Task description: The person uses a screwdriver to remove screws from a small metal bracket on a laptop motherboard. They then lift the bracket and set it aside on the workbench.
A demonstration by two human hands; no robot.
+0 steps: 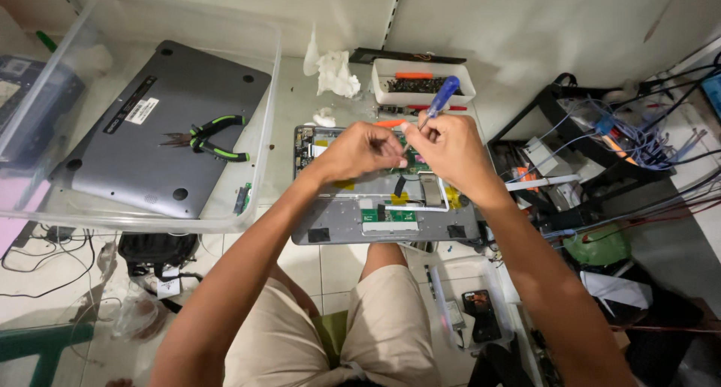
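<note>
The right hand [451, 143] is clamped on a blue-handled screwdriver [440, 100], its handle rising above the knuckles. Touching it, the left hand [360, 148] pinches its fingertips together at the tip. Beneath both hands lies an opened grey laptop chassis [342, 225]. Beyond the hands sits a white rectangular screw tray [383, 94].

A slim screwdriver with a translucent blue plastic handle [443, 96] stands tilted, handle up and leaning to the right, its thin metal shaft running down into the fingers over the machine. Beneath it lies an opened grey laptop chassis [338, 225], flat and bottom side up, cover off, showing a green circuit board, yellow tape patches, black pads and a pale ribbon cable.
</note>
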